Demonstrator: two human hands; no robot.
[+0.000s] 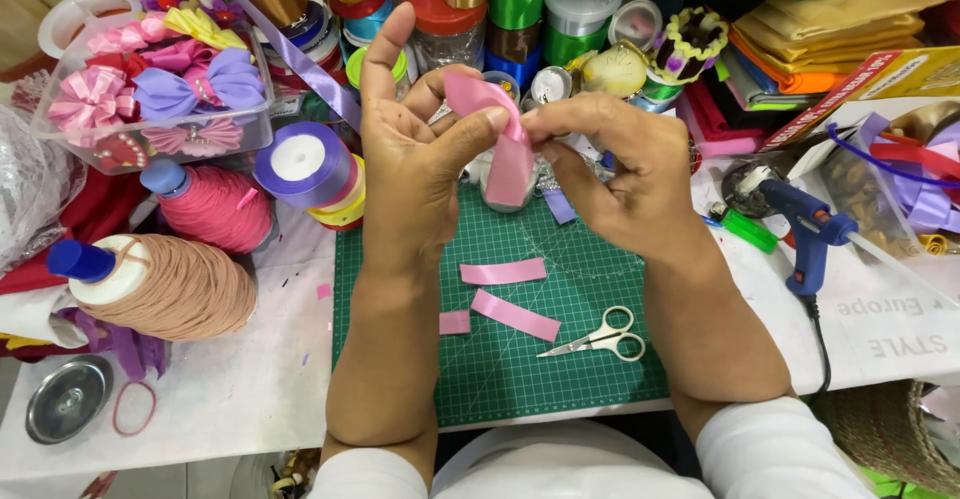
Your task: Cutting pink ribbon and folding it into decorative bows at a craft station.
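Observation:
Both my hands are raised over a green cutting mat and pinch one folded pink ribbon piece. My left hand grips its upper fold between thumb and fingers. My right hand pinches the same fold from the right, and the ribbon's tail hangs down between them. On the mat below lie three cut pink ribbon strips and small white-handled scissors.
A blue glue gun rests at the right. Left of the mat stand a pink thread cone, a tan thread cone and a purple ribbon spool. A clear box of finished bows and several ribbon rolls crowd the back.

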